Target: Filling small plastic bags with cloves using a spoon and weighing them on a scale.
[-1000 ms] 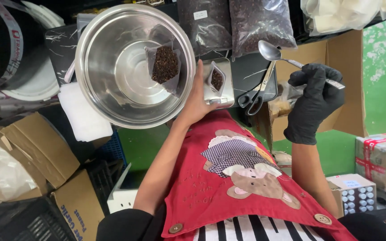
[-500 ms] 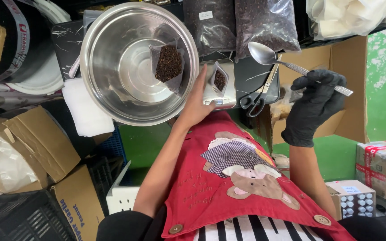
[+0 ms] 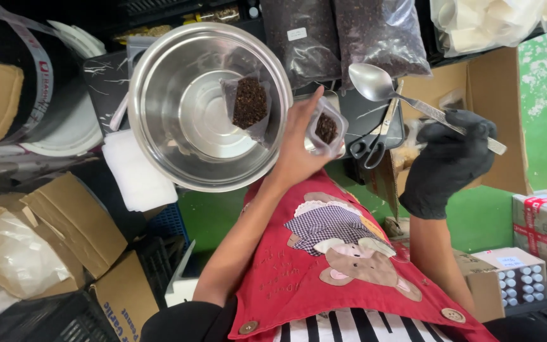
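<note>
While the left hand (image 3: 299, 149) is bare and closed around a small clear pouch (image 3: 325, 126) with a dark filling, the right hand (image 3: 446, 161), in a black glove, grips the handle of a metal spoon (image 3: 375, 82). The pouch is held upright and open at the top, just beside the rim of a big steel bowl (image 3: 159, 126). Inside the bowl lies a second small packet (image 3: 249, 104) of the same dark material, near the right wall. The spoon bowl looks empty and is lifted above the pouch, a little to its right and apart from it. A pair of scissors (image 3: 375, 142) lies between the two hands. Behind them, two large clear bags (image 3: 349, 31) of dark grains lean side by side. A red apron (image 3: 324, 266) covers the lap below.
</note>
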